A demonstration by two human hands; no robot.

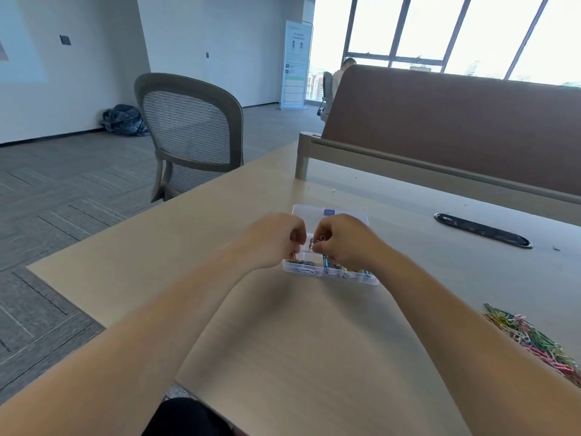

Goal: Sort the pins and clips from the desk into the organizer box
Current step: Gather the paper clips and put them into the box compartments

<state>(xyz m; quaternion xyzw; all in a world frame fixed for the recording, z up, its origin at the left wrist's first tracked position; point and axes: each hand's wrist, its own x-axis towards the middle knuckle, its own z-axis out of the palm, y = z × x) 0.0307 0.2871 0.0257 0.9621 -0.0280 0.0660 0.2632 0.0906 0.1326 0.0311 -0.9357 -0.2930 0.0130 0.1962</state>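
Observation:
A clear plastic organizer box (333,212) lies open on the desk, and clips show in its near compartments. Both my hands hover over its middle. My right hand (344,239) pinches a small bunch of paper clips (317,242) between thumb and fingers. My left hand (276,239) has its fingers curled at the same bunch; whether it grips the clips is unclear. A heap of coloured paper clips (534,338) lies on the desk at the right edge.
The beige desk (283,341) ends at its left edge close to the box. A brown divider panel (456,127) stands behind it, with a black cable slot (482,229) at the right. A mesh office chair (191,133) stands to the far left.

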